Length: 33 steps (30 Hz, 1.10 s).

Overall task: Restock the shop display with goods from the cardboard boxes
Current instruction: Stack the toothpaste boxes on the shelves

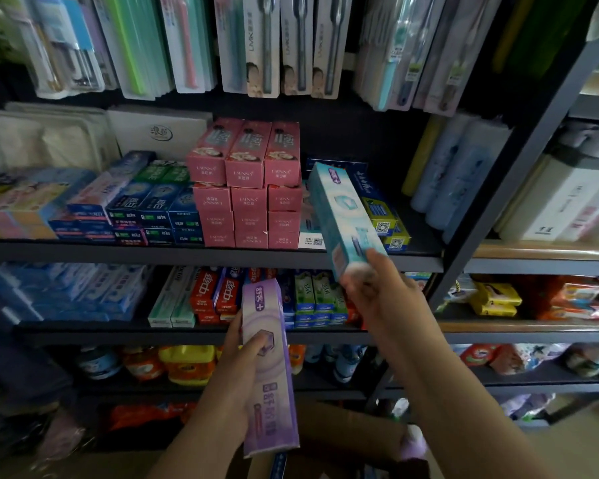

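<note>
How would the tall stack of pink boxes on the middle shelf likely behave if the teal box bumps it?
The pink boxes look like stiff, light cartons, stacked several layers high, so the top row may slide or topple. The teal box, held by the right hand, hangs close beside them.

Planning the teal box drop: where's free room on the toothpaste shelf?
One gap: right of the pink box stack, over the low blue-yellow boxes, where the right hand tilts the teal box. Left of the pink stack is packed tight. The left hand holds a purple box.
</note>
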Motion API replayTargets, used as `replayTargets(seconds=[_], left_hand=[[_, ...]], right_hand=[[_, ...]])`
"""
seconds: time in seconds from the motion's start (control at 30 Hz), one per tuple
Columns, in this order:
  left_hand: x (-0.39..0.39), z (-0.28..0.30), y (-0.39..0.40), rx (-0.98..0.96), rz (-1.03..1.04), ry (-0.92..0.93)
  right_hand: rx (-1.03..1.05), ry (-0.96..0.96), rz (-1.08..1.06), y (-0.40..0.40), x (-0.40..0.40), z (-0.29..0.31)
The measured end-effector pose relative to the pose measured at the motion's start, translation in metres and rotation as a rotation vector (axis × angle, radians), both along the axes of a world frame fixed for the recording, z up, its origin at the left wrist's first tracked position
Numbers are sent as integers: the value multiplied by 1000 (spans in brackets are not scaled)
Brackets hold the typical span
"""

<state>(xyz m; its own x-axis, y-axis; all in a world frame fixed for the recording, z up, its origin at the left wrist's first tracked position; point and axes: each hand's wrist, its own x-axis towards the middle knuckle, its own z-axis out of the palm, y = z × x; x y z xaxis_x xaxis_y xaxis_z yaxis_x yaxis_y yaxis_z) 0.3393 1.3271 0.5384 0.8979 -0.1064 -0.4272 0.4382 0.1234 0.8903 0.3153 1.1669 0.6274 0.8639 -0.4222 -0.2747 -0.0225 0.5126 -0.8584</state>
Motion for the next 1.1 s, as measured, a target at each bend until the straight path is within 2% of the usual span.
replayTargets(seconds=[0.1,0.2,0.4,0.57,0.7,1.1], left_hand=[[-1,-2,5,19,-2,12],[-2,-3,10,10,6,42],[2,0,20,-9,48,-16],[3,-3,24,6,66,6],[-1,3,22,-13,69,16],[-1,3,17,-4,47,33]], right_hand=[[275,-77,-14,3,38,4],[337,-87,-13,6,66,3],[182,16,-44,6,96,-2],[46,103,-68,5,106,-11],[35,154,-71,6,112,-23],[29,40,-115,1,115,-21]])
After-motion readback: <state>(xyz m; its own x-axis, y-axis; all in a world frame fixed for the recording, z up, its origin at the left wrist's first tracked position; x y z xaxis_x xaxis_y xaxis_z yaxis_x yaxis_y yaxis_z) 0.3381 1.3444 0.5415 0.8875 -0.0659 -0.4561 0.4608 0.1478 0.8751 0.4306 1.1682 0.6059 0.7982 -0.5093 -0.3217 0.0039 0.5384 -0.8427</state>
